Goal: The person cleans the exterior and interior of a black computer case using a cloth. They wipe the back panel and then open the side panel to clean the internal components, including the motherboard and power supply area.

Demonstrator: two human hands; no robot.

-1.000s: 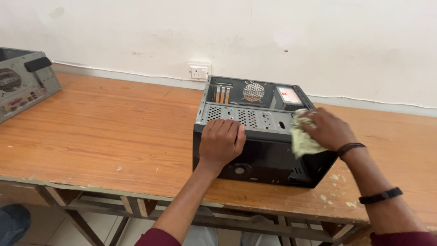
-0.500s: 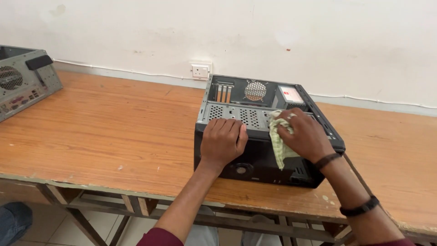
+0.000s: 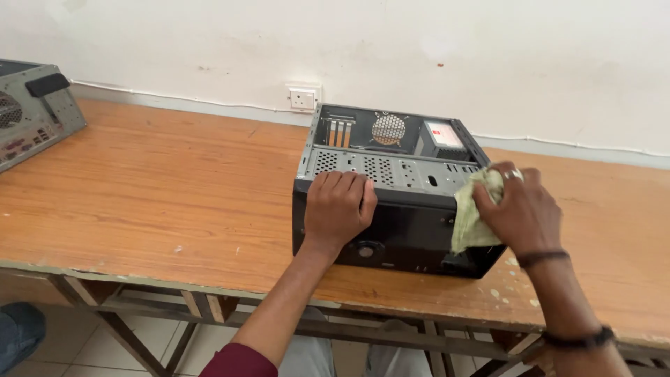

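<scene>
A black open computer case (image 3: 401,230) lies on its side on the wooden table (image 3: 160,202), with grey metal drive bays and a fan grille showing inside. My left hand (image 3: 338,206) rests flat on the case's near top edge, fingers together, holding it down. My right hand (image 3: 516,209) grips a pale green cloth (image 3: 471,220) and presses it against the case's front right corner. The cloth hangs down over the black front panel. Dark bands sit on my right wrist and forearm.
A second grey computer case (image 3: 31,112) stands at the table's far left. A white wall socket (image 3: 304,98) sits on the wall behind the black case. The table's front edge and metal frame (image 3: 209,311) run below my arms. A dark shoe (image 3: 17,331) shows at bottom left.
My right hand slid the cloth left along the case's front and then back to the right corner. My left hand stayed pressed on the case.
</scene>
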